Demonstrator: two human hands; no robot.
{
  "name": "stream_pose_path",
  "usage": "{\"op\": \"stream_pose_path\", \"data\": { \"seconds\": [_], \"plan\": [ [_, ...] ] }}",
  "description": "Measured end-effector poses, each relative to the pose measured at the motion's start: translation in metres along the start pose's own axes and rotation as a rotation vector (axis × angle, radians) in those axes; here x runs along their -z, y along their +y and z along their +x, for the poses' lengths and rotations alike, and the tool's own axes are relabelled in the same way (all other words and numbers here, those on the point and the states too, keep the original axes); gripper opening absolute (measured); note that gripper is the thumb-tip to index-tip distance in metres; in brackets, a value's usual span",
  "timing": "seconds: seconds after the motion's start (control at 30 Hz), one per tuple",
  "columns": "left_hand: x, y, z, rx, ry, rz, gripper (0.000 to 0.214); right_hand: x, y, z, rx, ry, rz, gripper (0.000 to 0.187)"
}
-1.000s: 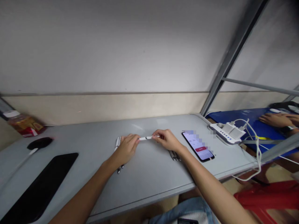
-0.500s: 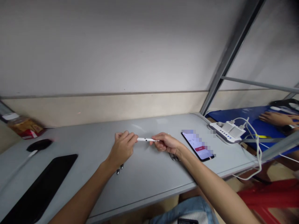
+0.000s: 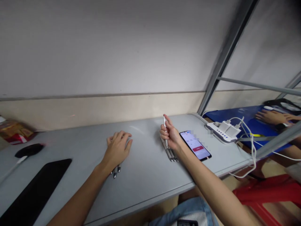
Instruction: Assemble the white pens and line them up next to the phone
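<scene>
My right hand (image 3: 169, 135) is closed round a white pen (image 3: 165, 131) that it holds upright, thumb near the pen's top, above a small group of pens (image 3: 172, 155) lying on the grey table (image 3: 145, 175). My left hand (image 3: 117, 150) rests flat on the table with its fingers spread, covering other pens (image 3: 115, 171) whose dark tips stick out near the wrist. It grips nothing that I can see.
A lit phone (image 3: 195, 145) lies just right of my right hand. Further right sits a white power strip (image 3: 223, 131) with chargers and cables. A black pad (image 3: 30, 191), a black mouse (image 3: 28, 150) and a snack packet (image 3: 14, 131) lie at the left. Another person's hand (image 3: 270, 116) rests on the blue table.
Both hands held one white pen level between them. The left hand let go and dropped flat onto the table pens; the right hand swung the pen upright and moved right.
</scene>
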State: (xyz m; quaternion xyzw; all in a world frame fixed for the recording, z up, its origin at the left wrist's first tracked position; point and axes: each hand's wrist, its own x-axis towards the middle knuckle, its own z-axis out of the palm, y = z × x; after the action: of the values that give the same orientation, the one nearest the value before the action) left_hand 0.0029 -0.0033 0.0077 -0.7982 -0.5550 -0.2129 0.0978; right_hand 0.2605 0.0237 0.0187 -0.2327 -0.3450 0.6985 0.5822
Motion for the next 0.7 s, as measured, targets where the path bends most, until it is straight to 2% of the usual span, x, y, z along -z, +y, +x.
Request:
{"op": "stream_pose_path", "data": {
  "seconds": [0.37,0.7],
  "plan": [
    [0.0031,-0.0078,-0.0007,0.14,-0.096,0.138,0.026,-0.0047,0.0019,-0.0019,0.0,-0.029,-0.075,0.039],
    [0.0003,-0.0086,-0.0015,0.157,-0.13,0.14,0.027,-0.0008,0.0027,-0.0001,0.021,0.001,-0.11,0.035]
  ]
}}
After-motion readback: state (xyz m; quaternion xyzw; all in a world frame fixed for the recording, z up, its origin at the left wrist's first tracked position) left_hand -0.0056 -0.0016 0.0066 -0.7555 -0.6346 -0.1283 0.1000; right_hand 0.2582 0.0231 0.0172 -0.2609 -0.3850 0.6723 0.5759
